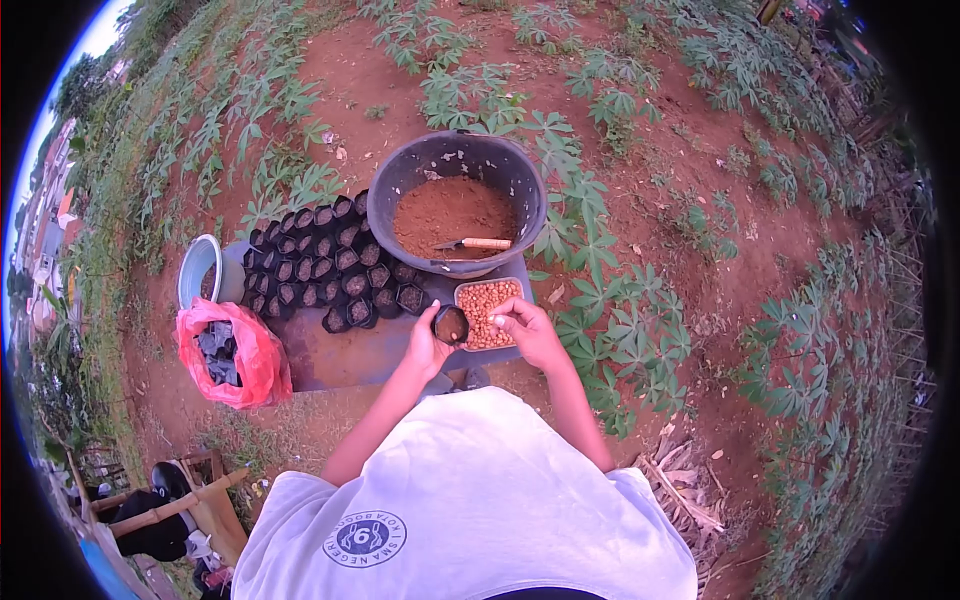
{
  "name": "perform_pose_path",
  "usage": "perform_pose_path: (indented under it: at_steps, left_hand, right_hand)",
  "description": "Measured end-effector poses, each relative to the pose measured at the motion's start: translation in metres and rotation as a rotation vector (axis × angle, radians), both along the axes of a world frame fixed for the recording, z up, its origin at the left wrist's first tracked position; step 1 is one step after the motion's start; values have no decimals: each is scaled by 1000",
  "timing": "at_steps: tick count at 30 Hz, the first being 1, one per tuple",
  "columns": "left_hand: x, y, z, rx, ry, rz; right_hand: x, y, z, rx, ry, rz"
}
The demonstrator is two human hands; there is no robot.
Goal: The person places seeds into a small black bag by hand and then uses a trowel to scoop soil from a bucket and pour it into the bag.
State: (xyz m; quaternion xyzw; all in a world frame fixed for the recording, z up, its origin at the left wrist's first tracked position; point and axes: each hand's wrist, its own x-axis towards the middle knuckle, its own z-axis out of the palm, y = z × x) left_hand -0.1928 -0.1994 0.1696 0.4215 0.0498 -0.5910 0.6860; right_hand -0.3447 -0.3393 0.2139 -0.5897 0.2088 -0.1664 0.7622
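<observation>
My left hand [428, 348] is closed around a small black polybag [452, 325] filled with dark soil, its mouth facing up. Just right of it, a clear rectangular container [488, 346] holds many orange-brown seeds [490, 298] that look like corn kernels. My right hand [528, 330] hovers at that container's right side, thumb and fingers pinched together. Whatever may be between those fingertips is too small to make out. On the left of the table, rows of soil-filled black polybags [322, 268] stand packed together.
A large black tub [380, 215] of reddish soil stands behind the container, with a wooden-handled trowel [485, 243] in it. At left are a light-blue bucket [228, 275] and a red plastic bag [265, 365] on the table [345, 362]. Leafy plants [640, 340] grow at right. Another person's leg [160, 520] shows lower left.
</observation>
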Motion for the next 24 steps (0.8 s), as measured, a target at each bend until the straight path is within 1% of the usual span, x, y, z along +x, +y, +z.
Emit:
perform_pose_path:
  at_steps: [1, 2, 4, 8, 10, 14, 16, 20, 24]
  left_hand:
    - [0, 0, 0, 3, -5, -3]
    - [-1, 0, 1, 7, -8, -5]
    - [-3, 0, 4, 24, -9, 6]
    - [-5, 2, 9, 47, -20, 3]
    - [-3, 3, 5, 29, -19, -5]
    - [-3, 2, 3, -10, 14, 7]
    - [-1, 3, -1, -12, 19, 4]
    - [-3, 5, -6, -30, 49, -6]
    - [-7, 6, -3, -26, 77, 17]
  right_hand:
    - [2, 3, 4, -71, 37, 11]
    - [4, 6, 10, -73, 36, 9]
    - [7, 14, 24, -243, 68, 49]
    - [12, 23, 32, -320, 127, 49]
    - [14, 24, 34, -460, 104, 70]
    - [19, 26, 43, -537, 150, 93]
    - [22, 26, 39, -688, 124, 100]
    - [27, 26, 38, -702, 123, 132]
    - [31, 26, 32, -777, 96, 152]
